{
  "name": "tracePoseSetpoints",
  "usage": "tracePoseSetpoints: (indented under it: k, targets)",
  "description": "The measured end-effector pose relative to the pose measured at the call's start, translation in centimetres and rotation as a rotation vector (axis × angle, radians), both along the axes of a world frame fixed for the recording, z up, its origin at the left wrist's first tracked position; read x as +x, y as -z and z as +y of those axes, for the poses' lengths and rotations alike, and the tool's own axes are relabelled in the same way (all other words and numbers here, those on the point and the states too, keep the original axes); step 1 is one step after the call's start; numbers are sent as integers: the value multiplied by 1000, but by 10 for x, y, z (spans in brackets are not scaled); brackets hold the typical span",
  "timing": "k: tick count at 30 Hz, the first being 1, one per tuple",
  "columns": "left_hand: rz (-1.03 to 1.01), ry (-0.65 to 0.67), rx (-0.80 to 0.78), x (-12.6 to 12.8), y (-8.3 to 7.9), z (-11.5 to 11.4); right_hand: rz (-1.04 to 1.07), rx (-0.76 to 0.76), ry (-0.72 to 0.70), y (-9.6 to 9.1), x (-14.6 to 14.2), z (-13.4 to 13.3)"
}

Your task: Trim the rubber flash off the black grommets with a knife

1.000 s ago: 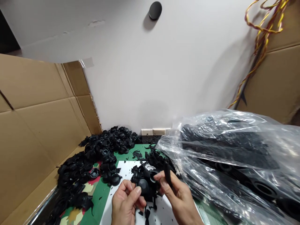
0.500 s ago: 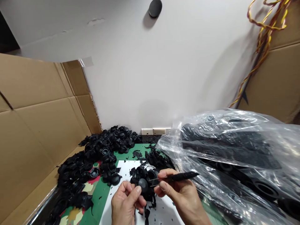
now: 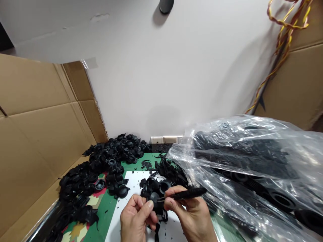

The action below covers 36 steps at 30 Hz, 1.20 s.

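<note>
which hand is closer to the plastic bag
Right. The right hand, holding a black tool, is just beside the bag, at its left edge. The left hand, pinching a black part, sits farther left, apart from it.

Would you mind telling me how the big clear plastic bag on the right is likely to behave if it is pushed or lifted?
Probably floppy: the clear plastic bag is creased and slumps over its load. Likely hefty, since stacked black parts fill it. Its glossy film may be slippery, and the load could shift when lifted.
</note>
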<state>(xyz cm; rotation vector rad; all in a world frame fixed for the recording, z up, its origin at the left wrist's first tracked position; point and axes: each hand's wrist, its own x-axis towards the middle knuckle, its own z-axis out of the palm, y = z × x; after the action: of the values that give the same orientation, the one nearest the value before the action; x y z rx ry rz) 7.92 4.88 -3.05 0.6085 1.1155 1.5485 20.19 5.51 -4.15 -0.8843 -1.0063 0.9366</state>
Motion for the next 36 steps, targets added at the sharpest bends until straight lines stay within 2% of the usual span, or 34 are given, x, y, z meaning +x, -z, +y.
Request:
tracePoseSetpoints:
  k: [8,11,14,17,19,21,24,26,29,36]
  targets:
    - [-7,26,21,0,3,0,-31,-21,16,2,-2,2]
    - [-2,18,8,0,2,-1,-64,30,31,3,-3,1]
    - [-9,16,3,1,3,-1,-187,157,86,7,-2,-1]
    - [-58,21,8,2,5,-1,-430,355,105,10,0,-2]
    - [-87,28,-2,2,7,-1,-580,482,133,8,3,-2]
    - [-104,38,-14,0,7,-1,-654,542,201,3,8,1]
    - [-118,39,-20,-2,6,-1,-609,515,327,-6,20,9]
    - [-124,20,-28,-3,5,-2,-566,444,369,-8,27,13]
    - [-123,-12,-36,-3,4,-3,-498,285,292,-6,30,14]
    - [-172,22,-41,-7,9,-1,-244,63,-147,-2,22,5]
